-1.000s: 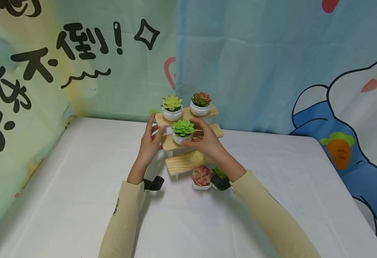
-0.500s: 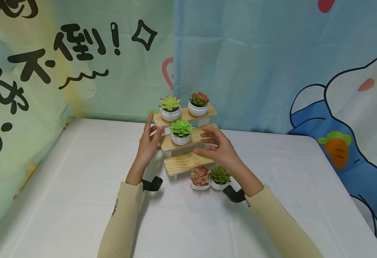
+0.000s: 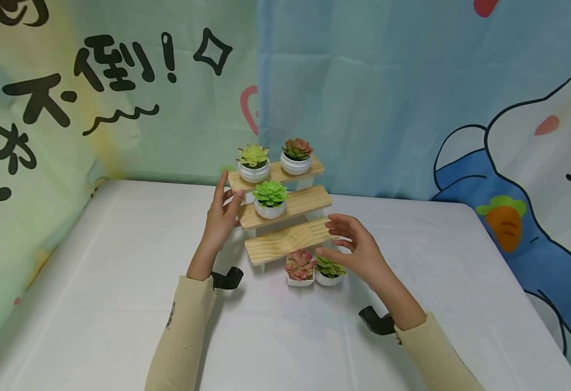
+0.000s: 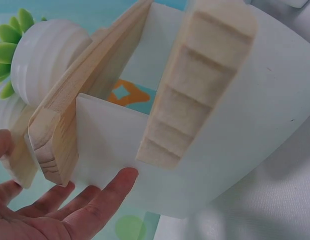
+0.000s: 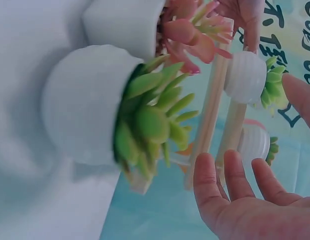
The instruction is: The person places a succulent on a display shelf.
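I'm holding my spread left hand (image 3: 219,221) at the tiered stand's (image 3: 285,242) side, seemingly to steady it, while my loosely spread right hand (image 3: 362,254) is hovering beside the front green succulent (image 3: 330,269).

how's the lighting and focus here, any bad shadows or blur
Head view: fairly even light, soft shadows on the white tablecloth beside both sleeves; left wrist view: the nearest shelf board looks slightly soft; right wrist view: the near white pot also looks soft, with a diffuse shadow beside it.
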`<state>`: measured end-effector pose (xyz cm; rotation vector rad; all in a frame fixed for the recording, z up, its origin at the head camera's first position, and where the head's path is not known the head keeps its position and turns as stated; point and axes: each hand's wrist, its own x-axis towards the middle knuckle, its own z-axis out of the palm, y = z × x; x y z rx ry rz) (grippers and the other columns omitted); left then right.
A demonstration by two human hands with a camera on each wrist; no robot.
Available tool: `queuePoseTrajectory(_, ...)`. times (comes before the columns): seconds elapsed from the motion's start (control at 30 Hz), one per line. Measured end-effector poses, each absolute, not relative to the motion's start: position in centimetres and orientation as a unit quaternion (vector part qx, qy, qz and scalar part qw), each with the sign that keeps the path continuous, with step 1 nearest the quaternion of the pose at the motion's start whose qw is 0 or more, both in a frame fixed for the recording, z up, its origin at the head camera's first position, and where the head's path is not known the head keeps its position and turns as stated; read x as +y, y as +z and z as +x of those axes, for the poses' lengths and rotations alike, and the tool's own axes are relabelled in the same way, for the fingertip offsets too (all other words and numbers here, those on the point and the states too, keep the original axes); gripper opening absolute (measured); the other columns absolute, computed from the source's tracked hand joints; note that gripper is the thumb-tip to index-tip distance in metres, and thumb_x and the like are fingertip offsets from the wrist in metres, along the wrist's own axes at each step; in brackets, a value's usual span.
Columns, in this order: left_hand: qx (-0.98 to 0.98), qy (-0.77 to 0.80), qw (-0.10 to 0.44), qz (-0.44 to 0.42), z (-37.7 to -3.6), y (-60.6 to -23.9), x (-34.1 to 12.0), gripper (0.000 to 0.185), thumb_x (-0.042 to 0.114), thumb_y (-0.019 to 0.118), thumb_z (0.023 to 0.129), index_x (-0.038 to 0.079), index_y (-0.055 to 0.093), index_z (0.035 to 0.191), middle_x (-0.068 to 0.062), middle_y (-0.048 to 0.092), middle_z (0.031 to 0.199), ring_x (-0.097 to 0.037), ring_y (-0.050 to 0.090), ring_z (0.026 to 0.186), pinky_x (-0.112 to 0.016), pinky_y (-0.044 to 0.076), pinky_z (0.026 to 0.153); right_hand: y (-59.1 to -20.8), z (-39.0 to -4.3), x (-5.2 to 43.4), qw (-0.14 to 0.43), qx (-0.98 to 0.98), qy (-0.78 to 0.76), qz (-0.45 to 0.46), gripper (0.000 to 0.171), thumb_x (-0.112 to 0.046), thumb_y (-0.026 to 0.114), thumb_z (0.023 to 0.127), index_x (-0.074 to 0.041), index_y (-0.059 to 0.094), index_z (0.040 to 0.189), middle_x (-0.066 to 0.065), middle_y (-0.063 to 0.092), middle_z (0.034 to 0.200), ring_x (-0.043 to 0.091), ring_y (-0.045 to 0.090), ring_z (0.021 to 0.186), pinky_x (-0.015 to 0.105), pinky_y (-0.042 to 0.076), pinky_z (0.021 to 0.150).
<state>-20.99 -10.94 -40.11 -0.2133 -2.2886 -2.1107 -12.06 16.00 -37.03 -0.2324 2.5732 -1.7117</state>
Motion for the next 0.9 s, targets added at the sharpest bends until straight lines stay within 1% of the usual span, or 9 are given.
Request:
queuePoseTrajectory(0.33,-0.733,-0.677,0.01,-0.066,-20.9,-40.1,-10.9,0.064,0.03,0.046,0.106,0.027,0.01,0.159,-0.019,0.043,0.144,-0.033,0.049,0.13,-0.047,0.058,0.079,-38.1,-10.6,17.2,0.018,0.835,-0.548,-0.053,0.068,-0.002,0.075,0.085,0.003,0.039,0.142,0.024,0.048,0.136,0.039,0.045,0.125,0.045,0.042,0.103)
queuePoseTrajectory(0.57,-0.735,-0.675,0.009,-0.066,-21.0,-40.2,-11.0,0.064,0.031,0.046,0.106,0.028,0.01,0.159,-0.019,0.041,0.145,-0.033,0.049,0.13,-0.047,0.058,0.079,-39.2,-10.2,18.0,0.031,0.841,-0.538,-0.045,0.068,-0.006,0.076,0.085,0.002,0.039,0.143,0.024,0.047,0.138,0.038,0.045,0.126,0.049,0.04,0.104)
queuePoseTrajectory(0.7,-0.734,-0.675,0.009,-0.067,-21.0,-40.1,-11.0,0.064,0.031,0.045,0.106,0.028,0.009,0.159,-0.019,0.041,0.145,-0.034,0.049,0.13,-0.048,0.058,0.08,-39.9,-10.1,18.2,0.04,0.844,-0.533,-0.048,0.073,-0.008,0.078,0.084,0.001,0.037,0.144,0.025,0.043,0.141,0.04,0.044,0.127,0.052,0.04,0.103)
queuePoseTrajectory(0.73,-0.734,-0.676,0.008,-0.067,-21.1,-40.1,-11.0,0.064,0.031,0.045,0.106,0.028,0.009,0.159,-0.02,0.041,0.144,-0.034,0.048,0.13,-0.048,0.058,0.08,-40.0,-10.1,18.2,0.044,0.844,-0.532,-0.048,0.074,-0.009,0.078,0.084,0.001,0.037,0.144,0.026,0.042,0.141,0.04,0.043,0.127,0.055,0.039,0.104)
queuePoseTrajectory(0.9,-0.734,-0.675,0.007,-0.068,-21.0,-40.1,-11.0,0.064,0.03,0.045,0.106,0.026,0.009,0.159,-0.019,0.042,0.144,-0.034,0.048,0.131,-0.046,0.058,0.079,-40.8,-9.9,18.2,0.064,0.85,-0.522,-0.039,0.079,-0.01,0.08,0.082,0.001,0.035,0.145,0.026,0.039,0.144,0.042,0.041,0.129,0.056,0.038,0.104)
